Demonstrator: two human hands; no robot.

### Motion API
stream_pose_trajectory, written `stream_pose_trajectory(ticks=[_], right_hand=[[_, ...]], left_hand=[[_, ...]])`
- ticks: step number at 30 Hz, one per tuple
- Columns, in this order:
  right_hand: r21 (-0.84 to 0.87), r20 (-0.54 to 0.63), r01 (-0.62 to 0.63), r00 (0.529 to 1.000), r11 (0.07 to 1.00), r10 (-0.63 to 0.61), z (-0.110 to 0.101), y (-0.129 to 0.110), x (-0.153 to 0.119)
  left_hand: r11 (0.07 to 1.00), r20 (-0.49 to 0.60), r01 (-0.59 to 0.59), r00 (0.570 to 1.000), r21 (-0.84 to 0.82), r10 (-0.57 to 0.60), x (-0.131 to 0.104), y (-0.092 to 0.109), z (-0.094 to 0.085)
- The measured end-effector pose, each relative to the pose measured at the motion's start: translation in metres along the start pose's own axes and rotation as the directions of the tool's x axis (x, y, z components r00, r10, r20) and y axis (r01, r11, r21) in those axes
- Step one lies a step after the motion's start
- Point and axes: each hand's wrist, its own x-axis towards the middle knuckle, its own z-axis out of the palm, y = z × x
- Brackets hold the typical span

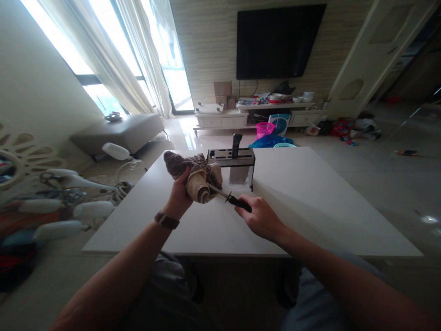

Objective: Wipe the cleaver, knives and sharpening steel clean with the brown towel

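My left hand is wrapped round a bunched brown and beige cloth, held up over the white table. The black handle of a sharpening steel is in the closed fingers of my right hand. Its thin metal rod points left, and the far end meets the cloth, where its tip is hidden. Just behind the cloth stands a metal knife block with slots in its top. One black handle sticks up out of it.
A hanging lamp with white shades lies beside the table's left edge. Beyond the far edge are a pink basket and a low TV cabinet. A grey bench stands by the window.
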Motion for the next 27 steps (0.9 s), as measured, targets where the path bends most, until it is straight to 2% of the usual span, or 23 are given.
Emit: stream_pose_trajectory(ticks=[6,12,17,21,25,27], right_hand=[[-0.13,0.059,0.033,0.998,0.991,-0.026,-0.003,0.002,-0.002],[-0.238,0.111,0.013,0.994,0.971,0.014,-0.005,-0.003,-0.004],[-0.093,0.067,0.002,0.998,0.996,0.004,-0.011,-0.004,-0.004],[0.006,0.033,-0.027,0.999,1.0,0.027,-0.011,0.0,-0.005],[0.061,-0.002,-0.017,1.0,0.998,0.018,-0.006,0.004,-0.006],[0.097,-0.013,0.0,1.0,0.995,0.002,-0.003,0.005,-0.007]], left_hand=[[0.996,-0.022,-0.084,0.996,-0.043,0.083,0.0,0.007,0.001],[0.994,-0.005,-0.088,0.996,-0.066,0.088,0.004,0.011,-0.004],[0.994,-0.013,-0.057,0.998,-0.091,0.056,0.005,0.003,-0.007],[0.994,0.007,-0.006,1.0,-0.105,0.007,-0.004,-0.01,0.002],[0.992,0.085,0.111,0.991,-0.055,-0.106,-0.025,-0.029,0.017],[0.977,0.092,0.213,0.973,-0.012,-0.211,-0.038,-0.041,0.023]])
